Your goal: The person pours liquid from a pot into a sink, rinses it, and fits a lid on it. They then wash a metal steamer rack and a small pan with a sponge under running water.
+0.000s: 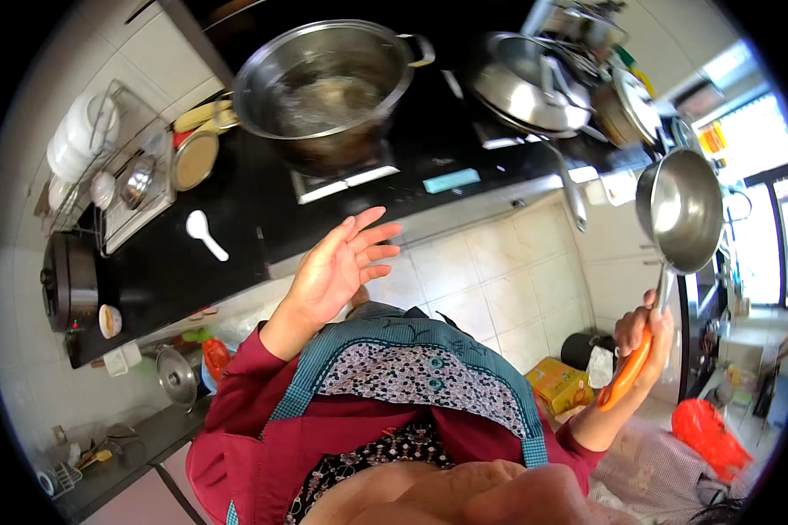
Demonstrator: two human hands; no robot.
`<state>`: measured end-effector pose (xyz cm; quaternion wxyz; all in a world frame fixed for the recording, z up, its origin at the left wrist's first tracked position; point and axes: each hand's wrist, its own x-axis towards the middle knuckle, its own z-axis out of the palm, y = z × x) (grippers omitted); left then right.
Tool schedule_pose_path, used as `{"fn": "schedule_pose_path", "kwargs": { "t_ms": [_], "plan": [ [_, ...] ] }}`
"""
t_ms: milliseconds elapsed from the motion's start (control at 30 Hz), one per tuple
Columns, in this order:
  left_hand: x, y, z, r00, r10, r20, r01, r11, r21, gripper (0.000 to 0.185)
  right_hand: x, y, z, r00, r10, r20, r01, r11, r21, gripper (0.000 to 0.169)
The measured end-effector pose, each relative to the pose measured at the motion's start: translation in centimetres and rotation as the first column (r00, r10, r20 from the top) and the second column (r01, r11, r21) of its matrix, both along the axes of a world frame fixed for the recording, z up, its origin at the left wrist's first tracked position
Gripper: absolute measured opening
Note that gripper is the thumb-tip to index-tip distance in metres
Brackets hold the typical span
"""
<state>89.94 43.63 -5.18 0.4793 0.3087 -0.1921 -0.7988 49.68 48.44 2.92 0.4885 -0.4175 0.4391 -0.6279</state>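
My right hand (643,335) is closed round the orange handle of a metal ladle (681,210), whose deep bowl is raised at the right, over the floor side of the counter. My left hand (331,272) is empty, palm up with its fingers spread, in front of the counter's edge. Beyond it a large two-handled steel pot (325,125) stands on the stove, with moving liquid and something pale inside. A white spoon (206,235) lies on the black counter (236,275), left of the pot.
Right of the pot sits a lidded wok (532,98), its long handle jutting past the counter edge. A lidded pot (624,111) is beyond it. At the left are a wire dish rack (134,220) with white bowls, a bowl of tan contents (196,161) and a dark electric cooker (71,282).
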Motion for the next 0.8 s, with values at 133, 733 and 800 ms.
{"fn": "schedule_pose_path", "kwargs": {
  "t_ms": [133,733,800],
  "plan": [
    [-10.3,2.0,0.3,0.981,-0.189,0.034,0.190,0.981,-0.029,0.049,-9.1,8.0,-3.7,0.974,-0.217,0.058,0.198,0.952,0.234,0.017],
    [-54.3,1.5,1.9,0.214,-0.896,0.388,0.973,0.163,-0.162,0.050,-27.2,12.7,-11.0,0.732,-0.620,0.283,0.584,0.784,0.208,0.026],
    [-57.0,-0.2,2.1,0.154,-0.901,0.406,0.983,0.098,-0.155,0.048,-29.4,9.8,-11.1,0.727,-0.643,0.241,0.611,0.765,0.201,0.027]
  ]
}}
